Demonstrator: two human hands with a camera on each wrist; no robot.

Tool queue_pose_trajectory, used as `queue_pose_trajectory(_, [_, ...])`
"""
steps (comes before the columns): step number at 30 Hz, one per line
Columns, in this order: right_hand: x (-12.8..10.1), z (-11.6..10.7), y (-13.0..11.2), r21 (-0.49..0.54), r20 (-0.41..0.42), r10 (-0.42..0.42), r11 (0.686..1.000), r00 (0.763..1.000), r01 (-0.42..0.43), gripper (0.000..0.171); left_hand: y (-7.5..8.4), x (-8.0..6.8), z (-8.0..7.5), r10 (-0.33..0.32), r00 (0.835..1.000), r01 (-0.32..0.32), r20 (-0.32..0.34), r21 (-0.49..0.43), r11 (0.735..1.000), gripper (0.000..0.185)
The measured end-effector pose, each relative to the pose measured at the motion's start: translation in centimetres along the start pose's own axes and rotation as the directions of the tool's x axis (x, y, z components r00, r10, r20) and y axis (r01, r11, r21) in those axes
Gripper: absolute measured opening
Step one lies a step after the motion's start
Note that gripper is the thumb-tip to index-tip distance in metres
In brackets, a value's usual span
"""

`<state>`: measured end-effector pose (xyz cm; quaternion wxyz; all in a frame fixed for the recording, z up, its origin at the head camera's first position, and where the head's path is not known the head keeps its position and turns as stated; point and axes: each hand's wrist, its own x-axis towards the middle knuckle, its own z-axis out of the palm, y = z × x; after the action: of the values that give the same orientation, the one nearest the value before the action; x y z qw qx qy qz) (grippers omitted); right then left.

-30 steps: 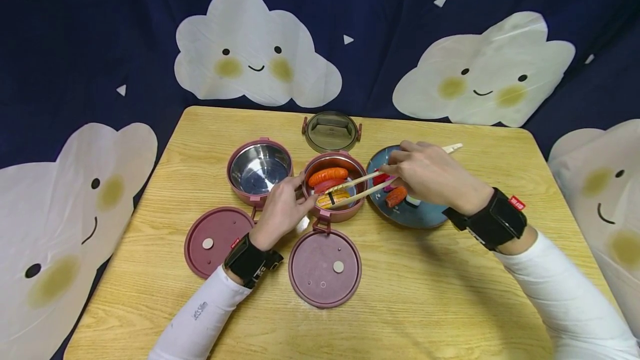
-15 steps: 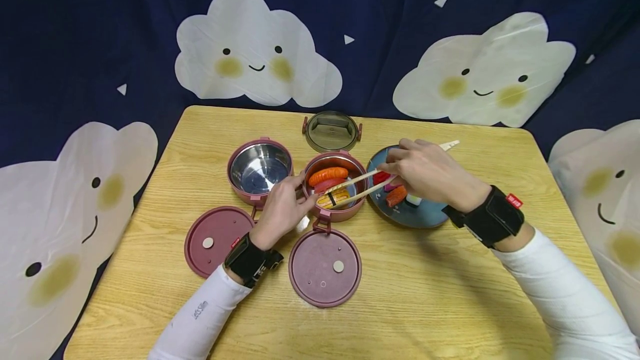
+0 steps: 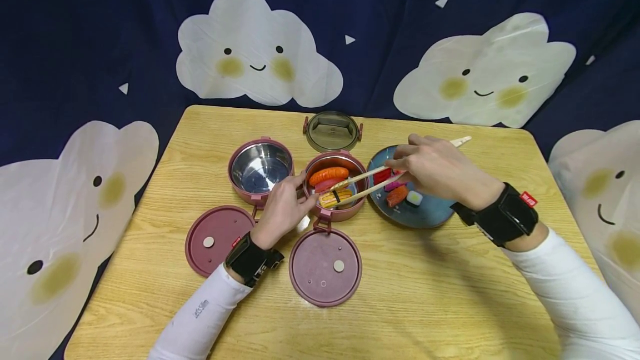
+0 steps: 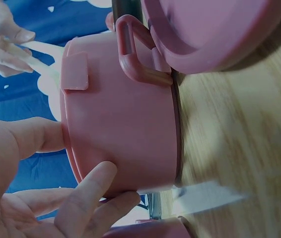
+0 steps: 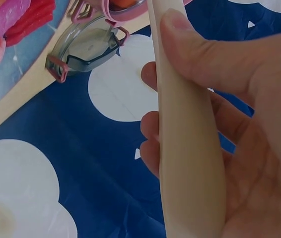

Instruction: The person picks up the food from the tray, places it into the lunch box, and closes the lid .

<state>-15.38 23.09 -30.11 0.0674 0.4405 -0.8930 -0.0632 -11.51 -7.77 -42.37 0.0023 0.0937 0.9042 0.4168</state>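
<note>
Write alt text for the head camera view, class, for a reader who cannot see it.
A right hand holds chopsticks over a pink container of toy food, which the left hand steadies. Beside it on the wooden table sit an empty container, a blue plate and two lids.

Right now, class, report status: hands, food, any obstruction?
Left hand steadies pink container. Right hand grips chopsticks, tips at yellow sushi inside. Nothing blocking.
</note>
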Motion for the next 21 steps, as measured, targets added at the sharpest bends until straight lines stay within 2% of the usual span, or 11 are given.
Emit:
queue_pose_trajectory(14, [0.29,0.58,0.03,-0.023,-0.024,-0.027,0.999,0.999,0.027,0.036,0.08,-0.03,-0.02,-0.004,1.0,0.004,0.003,0.009,1.0,0.063])
queue_pose_trajectory(21, [0.23,0.54,-0.12,-0.002,-0.006,-0.034,0.999,0.999,0.034,0.041,0.05,-0.06,0.0,0.003,1.0,-0.003,-0.002,-0.003,1.0,0.063])
